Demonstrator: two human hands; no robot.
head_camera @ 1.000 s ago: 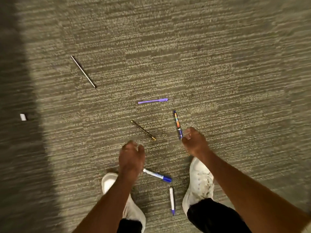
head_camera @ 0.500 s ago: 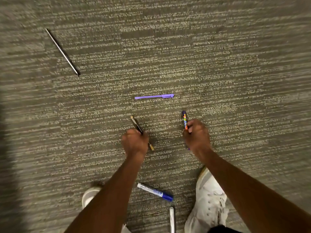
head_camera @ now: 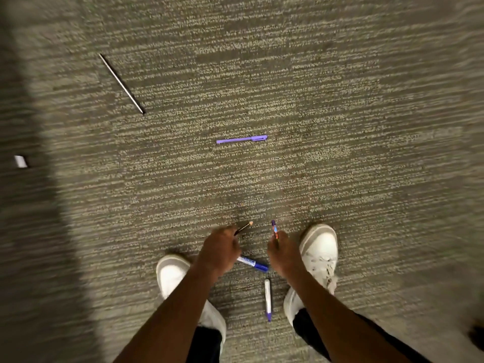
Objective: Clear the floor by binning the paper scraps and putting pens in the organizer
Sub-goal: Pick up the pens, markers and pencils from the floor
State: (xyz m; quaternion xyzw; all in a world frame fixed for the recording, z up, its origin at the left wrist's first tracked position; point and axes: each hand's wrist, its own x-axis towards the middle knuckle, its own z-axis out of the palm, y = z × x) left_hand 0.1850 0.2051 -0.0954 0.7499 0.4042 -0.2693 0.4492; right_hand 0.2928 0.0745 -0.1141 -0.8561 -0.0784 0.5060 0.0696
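Observation:
My left hand (head_camera: 218, 251) is closed around a thin dark-and-gold pencil (head_camera: 244, 227) whose tip sticks out up and to the right. My right hand (head_camera: 281, 251) grips a multicoloured pen (head_camera: 274, 227) that points upward. On the carpet lie a purple pen (head_camera: 241, 139) ahead of me, a blue marker (head_camera: 253, 263) between my hands, a white pen with a purple tip (head_camera: 267, 299) between my shoes, and a long thin silver pen (head_camera: 121, 83) at the far left. A small white paper scrap (head_camera: 20, 161) lies in the shadow at the left edge.
My two white shoes (head_camera: 320, 247) stand on the striped grey-brown carpet (head_camera: 340, 127), either side of the blue marker. A dark shadow band runs down the left side. No bin or organizer is in view.
Both hands have lifted their pens off the carpet and drawn back toward my feet. The view has pulled up and back, so the shoes and the paper scrap show again.

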